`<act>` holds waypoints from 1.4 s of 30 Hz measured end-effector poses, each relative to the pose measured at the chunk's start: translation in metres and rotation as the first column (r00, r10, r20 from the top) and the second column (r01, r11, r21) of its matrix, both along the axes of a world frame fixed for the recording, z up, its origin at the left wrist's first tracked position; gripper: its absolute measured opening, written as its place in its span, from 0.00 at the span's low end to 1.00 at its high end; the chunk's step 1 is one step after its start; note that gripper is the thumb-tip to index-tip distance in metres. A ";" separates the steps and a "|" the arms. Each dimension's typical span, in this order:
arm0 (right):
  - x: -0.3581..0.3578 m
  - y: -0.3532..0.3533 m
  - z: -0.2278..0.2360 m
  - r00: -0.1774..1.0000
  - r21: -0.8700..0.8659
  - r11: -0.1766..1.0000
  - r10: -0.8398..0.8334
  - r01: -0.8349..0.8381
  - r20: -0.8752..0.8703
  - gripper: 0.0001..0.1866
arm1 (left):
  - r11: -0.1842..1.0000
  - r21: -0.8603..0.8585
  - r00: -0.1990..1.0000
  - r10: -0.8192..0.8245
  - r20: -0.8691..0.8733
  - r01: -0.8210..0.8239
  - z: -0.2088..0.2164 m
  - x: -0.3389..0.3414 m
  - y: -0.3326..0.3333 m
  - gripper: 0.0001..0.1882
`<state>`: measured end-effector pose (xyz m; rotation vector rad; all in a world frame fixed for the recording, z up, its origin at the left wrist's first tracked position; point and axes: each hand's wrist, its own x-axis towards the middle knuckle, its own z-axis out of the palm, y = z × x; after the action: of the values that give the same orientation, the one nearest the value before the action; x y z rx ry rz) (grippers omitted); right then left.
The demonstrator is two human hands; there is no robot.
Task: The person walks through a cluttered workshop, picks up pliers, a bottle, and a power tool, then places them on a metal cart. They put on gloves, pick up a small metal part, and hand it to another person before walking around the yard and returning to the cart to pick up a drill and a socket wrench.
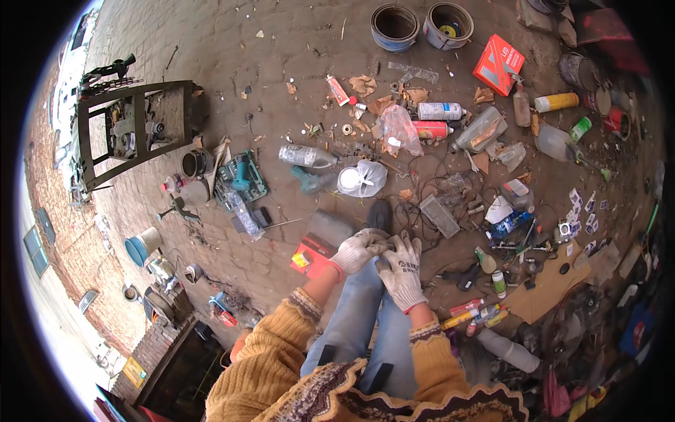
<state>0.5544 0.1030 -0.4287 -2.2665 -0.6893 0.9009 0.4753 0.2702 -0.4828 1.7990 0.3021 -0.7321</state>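
Both of my hands wear pale knitted work gloves and meet above my jeans-clad knees. The fingers of my left hand (357, 252) are curled in, their tips touching the other glove. My right hand (403, 273) has its fingers bent towards the left one, thumb tucked close. Whatever lies between the fingertips is too small or hidden to make out. Just left of my left hand is a red box (311, 254) with a yellow patch. Beyond it lies a clear plastic case (330, 228). A dark shoe (379, 215) shows past my hands.
A white plastic bag (363, 178), a teal power tool (306, 180) and a bottle (307, 156) lie ahead. An open tool case (241, 177) and a metal frame (135, 133) are left. Cables, spray cans (439, 111), a clear box (440, 216) and cardboard (545, 292) are right.
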 end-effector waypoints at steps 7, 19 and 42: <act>0.018 0.018 -0.017 0.983 0.008 0.997 0.081 -0.081 -0.164 0.19 | 0.967 0.238 0.990 0.114 -0.083 -0.091 0.018 0.043 0.009 0.10; 0.064 0.041 -0.070 -0.332 -0.334 0.063 -0.046 0.940 -0.942 0.27 | 0.261 0.261 0.140 0.904 -0.404 -0.930 0.003 0.106 -0.026 0.33; 0.110 0.050 -0.145 -0.373 -0.523 -0.364 0.406 0.771 -0.834 0.37 | 0.848 0.435 0.922 0.376 -0.092 -0.303 -0.075 0.075 -0.087 0.21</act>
<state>0.6647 0.1525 -0.5734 0.1253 0.9971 0.3931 0.5507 0.1836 -0.5578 2.0015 0.9330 -0.5972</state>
